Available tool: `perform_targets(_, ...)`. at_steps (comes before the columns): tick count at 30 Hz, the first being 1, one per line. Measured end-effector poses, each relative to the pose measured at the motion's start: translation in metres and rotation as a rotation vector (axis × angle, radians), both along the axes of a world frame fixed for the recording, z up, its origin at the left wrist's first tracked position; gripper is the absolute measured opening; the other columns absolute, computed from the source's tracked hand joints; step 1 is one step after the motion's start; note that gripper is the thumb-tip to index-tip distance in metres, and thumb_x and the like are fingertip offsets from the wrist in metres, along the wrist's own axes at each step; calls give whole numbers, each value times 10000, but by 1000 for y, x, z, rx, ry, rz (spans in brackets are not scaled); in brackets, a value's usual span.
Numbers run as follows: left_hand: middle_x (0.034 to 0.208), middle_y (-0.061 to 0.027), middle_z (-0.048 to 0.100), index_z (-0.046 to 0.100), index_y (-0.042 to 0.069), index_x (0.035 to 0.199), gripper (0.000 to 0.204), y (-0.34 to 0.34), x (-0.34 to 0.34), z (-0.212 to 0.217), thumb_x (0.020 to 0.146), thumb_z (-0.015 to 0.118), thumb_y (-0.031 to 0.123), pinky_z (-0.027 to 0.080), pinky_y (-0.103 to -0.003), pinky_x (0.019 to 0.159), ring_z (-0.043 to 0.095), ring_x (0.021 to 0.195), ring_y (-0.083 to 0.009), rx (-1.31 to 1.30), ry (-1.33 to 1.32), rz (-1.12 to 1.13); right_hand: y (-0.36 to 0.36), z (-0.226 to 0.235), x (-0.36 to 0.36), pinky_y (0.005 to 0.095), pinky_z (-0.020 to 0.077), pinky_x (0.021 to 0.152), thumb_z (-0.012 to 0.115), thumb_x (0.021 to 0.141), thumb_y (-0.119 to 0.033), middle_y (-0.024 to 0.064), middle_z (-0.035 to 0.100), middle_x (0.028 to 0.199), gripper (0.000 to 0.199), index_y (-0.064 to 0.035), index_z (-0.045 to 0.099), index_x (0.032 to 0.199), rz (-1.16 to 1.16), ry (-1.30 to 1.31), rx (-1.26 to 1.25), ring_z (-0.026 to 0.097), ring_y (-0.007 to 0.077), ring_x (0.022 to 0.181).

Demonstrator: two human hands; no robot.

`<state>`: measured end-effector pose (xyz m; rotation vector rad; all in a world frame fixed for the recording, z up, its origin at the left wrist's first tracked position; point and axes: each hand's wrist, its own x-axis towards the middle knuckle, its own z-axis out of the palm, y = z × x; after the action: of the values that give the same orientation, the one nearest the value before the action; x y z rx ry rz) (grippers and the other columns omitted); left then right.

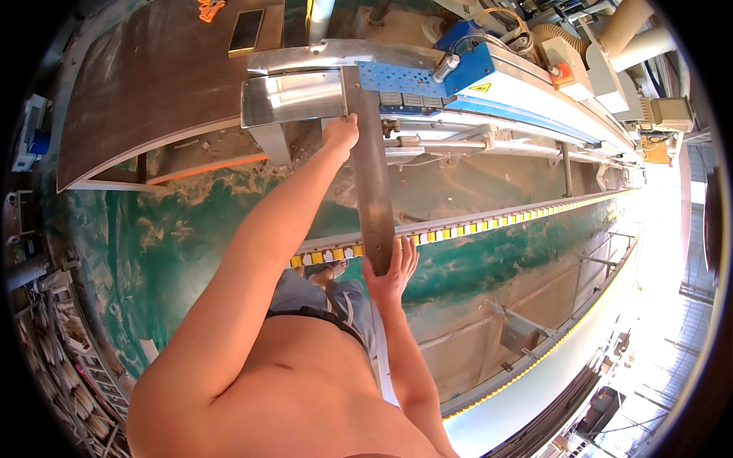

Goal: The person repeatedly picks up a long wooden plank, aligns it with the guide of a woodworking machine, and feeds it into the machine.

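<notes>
A long, narrow dark brown board (370,175) lies lengthwise away from me. It spans from the machine's metal bed at the far side to the rail of yellow and white rollers (489,224) near my body. At the far part of the board, my left hand (341,135) is closed at its left edge, its thumb side against the board. My right hand (392,272) grips the near end, thumb on the left and fingers along the right edge. The board's underside is hidden. A shiny metal plate (294,99) sits left of its far end, and a blue perforated plate (401,77) sits right of it.
A long machine with a blue housing (469,70) runs off to the far right. A brown-topped table (153,91) at the left carries a phone (247,32) and an orange tool (210,9). Dusty green floor (175,237) lies below. A second yellow-edged rail (527,362) stands at the right.
</notes>
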<state>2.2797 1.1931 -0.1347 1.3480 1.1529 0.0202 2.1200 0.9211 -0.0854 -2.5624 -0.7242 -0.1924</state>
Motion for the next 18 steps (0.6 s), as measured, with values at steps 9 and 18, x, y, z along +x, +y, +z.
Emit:
perform_targets(9,1078,-219,656,661,20,1088,417,-3,0,13,929,517,378,461,-443,892,610,1037,-376,80,3,29,120,-27,171,427,435,910,531,935,-378,219,632,1053,450,17,598,1141,21,414,272,584,388,1018)
perform_targets(18,1036,-204,680,648,-53,1086,380,-8,-2,16,911,582,278,481,-370,830,653,979,-299,75,-33,86,175,-27,235,355,438,856,479,942,-524,139,671,997,616,43,636,1121,-149,931,352,600,251,925)
